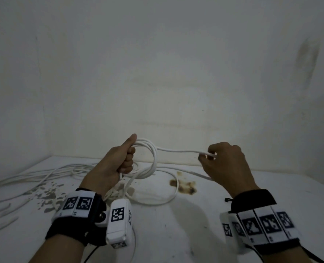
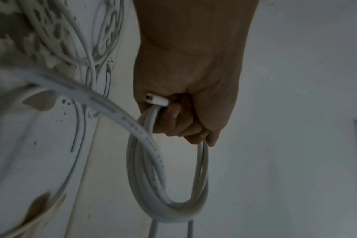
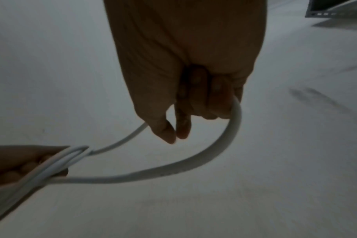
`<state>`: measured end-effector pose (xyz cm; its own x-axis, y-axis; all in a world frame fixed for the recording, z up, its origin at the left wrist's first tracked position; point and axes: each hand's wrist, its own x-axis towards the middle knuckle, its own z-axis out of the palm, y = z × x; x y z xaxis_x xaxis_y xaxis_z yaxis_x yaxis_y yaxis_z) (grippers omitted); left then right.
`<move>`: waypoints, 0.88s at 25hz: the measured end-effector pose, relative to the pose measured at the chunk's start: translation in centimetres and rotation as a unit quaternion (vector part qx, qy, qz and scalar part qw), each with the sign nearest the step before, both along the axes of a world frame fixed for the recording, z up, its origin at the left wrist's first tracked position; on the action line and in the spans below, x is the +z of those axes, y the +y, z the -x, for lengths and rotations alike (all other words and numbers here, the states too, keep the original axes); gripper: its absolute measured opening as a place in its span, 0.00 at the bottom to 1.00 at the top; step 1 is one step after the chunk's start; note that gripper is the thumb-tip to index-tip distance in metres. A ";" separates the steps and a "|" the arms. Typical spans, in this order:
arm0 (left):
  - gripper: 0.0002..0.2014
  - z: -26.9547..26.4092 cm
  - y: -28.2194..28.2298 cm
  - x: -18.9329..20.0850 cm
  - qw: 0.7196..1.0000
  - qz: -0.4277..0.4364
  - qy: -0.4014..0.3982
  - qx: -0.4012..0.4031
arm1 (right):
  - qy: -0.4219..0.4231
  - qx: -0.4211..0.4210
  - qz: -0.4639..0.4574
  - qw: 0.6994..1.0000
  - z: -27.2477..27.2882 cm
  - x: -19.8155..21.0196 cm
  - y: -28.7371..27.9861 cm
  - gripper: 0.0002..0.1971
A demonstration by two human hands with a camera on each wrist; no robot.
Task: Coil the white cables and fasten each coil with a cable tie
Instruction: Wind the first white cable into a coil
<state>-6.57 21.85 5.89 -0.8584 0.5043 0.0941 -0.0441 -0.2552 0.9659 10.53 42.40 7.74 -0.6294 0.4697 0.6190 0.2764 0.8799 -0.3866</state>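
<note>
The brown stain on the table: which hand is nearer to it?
Right, narrowly. The right hand is raised just right of the brown stain, pinching the cable; the left hand, gripping the coil, is left of it.

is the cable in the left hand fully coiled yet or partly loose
Partly coiled. The left hand grips a few loops of cable, but one strand runs loose to the right hand and more trails on the table.

My left hand [image 1: 117,164] grips a white cable [image 1: 178,150] gathered into a few loops above the desk [image 1: 195,221]; one strand runs across to my right hand [image 1: 225,164], the rest trailing onto the desk below.
</note>
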 end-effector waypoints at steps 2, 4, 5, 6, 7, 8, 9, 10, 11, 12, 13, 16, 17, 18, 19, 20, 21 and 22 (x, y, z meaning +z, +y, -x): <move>0.23 0.3 -0.1 0.0 1.000 -0.018 -0.011 0.013 | 0.017 0.038 0.058 0.997 -0.2 0.3 0.7 0.15; 0.23 0.5 -0.3 -0.1 0.997 -0.055 -0.052 0.031 | 0.085 0.257 0.329 0.905 -0.7 1.1 0.3 0.12; 0.24 0.6 -0.2 0.0 0.995 -0.069 -0.067 0.033 | 0.103 0.349 0.457 0.812 -1.1 1.7 -0.3 0.10; 0.24 0.6 -0.3 0.0 0.994 -0.077 -0.076 0.033 | 0.109 0.383 0.527 0.750 -1.4 2.2 -0.7 0.11; 0.24 0.7 -0.4 0.2 0.993 -0.082 -0.078 0.034 | 0.110 0.385 0.555 0.729 -1.5 2.5 -1.0 0.11; 0.24 0.8 -0.5 0.3 0.993 -0.082 -0.076 0.035 | 0.105 0.367 0.557 0.737 -1.5 2.4 -1.0 0.12; 0.24 1.0 -0.7 0.3 0.994 -0.076 -0.072 0.037 | 0.094 0.338 0.539 0.766 -1.4 2.3 -0.7 0.14; 0.24 1.1 -0.8 0.2 0.995 -0.066 -0.064 0.037 | 0.061 0.297 0.477 0.825 -1.4 2.0 -0.4 0.16; 0.23 1.3 -1.0 0.0 0.997 -0.050 -0.054 0.038 | 0.002 0.234 0.365 0.901 -1.5 1.8 -0.2 0.19; 0.23 1.6 -1.2 -0.2 0.998 -0.034 -0.043 0.039 | -0.074 0.147 0.217 0.962 -1.6 1.6 -0.1 0.22; 0.22 1.8 -1.4 -0.5 0.998 -0.020 -0.036 0.042 | -0.126 0.074 0.102 0.984 -1.7 1.6 -0.2 0.25; 0.22 2.2 -1.6 -0.9 0.997 -0.028 -0.044 0.063 | -0.010 0.157 0.263 0.952 -1.3 2.2 -1.3 0.25; 0.23 2.2 -1.5 -0.8 0.996 -0.037 -0.053 0.069 | 0.050 0.251 0.421 0.870 -1.4 2.8 -1.8 0.22; 0.23 2.2 -1.4 -0.7 0.995 -0.046 -0.063 0.069 | 0.079 0.319 0.538 0.776 -1.8 3.3 -2.3 0.20; 0.23 2.2 -1.4 -0.7 0.994 -0.052 -0.072 0.064 | 0.085 0.343 0.586 0.729 -2.1 3.6 -2.4 0.18; 0.24 2.2 -1.4 -0.7 0.993 -0.056 -0.079 0.061 | 0.068 0.324 0.571 0.751 -2.3 3.8 -2.1 0.17; 0.24 2.3 -1.6 -0.9 0.993 -0.055 -0.082 0.066 | 0.037 0.270 0.493 0.826 -2.4 3.5 -1.9 0.17; 0.23 2.5 -1.8 -1.1 0.993 -0.049 -0.081 0.077 | -0.011 0.191 0.362 0.912 -2.3 3.0 -1.6 0.16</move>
